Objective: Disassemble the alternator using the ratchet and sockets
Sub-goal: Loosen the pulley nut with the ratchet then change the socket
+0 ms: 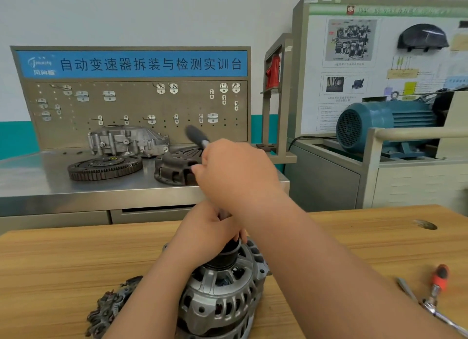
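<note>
A silver alternator (222, 293) stands on the wooden bench (63, 262) with its black pulley (226, 256) facing up. My left hand (205, 232) wraps around the tool's lower end just above the pulley; the socket itself is hidden under my fingers. My right hand (235, 171) grips the ratchet, whose dark grey handle (196, 133) sticks up and to the left out of my fist. The ratchet head is hidden behind both hands.
A dark rag (111, 311) lies left of the alternator. An orange-handled screwdriver (439, 280) and a chrome tool (435, 311) lie at the bench's right. Behind stands a steel table (38, 176) with a flywheel (105, 167), clutch cover (174, 170) and housing (126, 140).
</note>
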`<state>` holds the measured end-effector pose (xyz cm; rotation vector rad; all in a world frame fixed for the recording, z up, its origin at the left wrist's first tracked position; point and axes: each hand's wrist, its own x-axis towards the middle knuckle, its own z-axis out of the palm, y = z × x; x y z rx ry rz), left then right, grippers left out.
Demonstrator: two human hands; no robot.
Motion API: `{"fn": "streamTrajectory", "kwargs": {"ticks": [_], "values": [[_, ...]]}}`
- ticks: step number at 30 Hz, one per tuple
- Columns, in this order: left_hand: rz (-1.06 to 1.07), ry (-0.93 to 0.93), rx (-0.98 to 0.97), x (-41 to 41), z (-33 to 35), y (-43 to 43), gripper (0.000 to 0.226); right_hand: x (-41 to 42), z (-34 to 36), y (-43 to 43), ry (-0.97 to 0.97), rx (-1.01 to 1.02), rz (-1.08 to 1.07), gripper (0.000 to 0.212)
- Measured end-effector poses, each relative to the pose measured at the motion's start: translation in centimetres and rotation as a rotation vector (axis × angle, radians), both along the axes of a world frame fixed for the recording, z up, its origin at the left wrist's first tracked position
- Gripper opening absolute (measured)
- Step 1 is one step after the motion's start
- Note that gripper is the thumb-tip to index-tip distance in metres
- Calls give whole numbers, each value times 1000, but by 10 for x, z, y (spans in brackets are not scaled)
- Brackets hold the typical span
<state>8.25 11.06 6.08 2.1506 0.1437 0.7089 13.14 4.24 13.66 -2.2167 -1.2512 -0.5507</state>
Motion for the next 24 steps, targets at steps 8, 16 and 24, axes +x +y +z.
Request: {"fn": "streamTrajectory", "kwargs": {"ticks": [8, 16, 24], "values": [[-85, 64, -22, 6, -4, 8, 27, 9, 14, -21, 108, -137, 487, 33], [-28, 70, 59, 6, -5, 10, 46, 13, 11, -22, 214, -32, 546, 33], [-5, 29, 75, -2, 2, 1, 52, -1, -1, 0, -95, -24, -77, 16]]}}
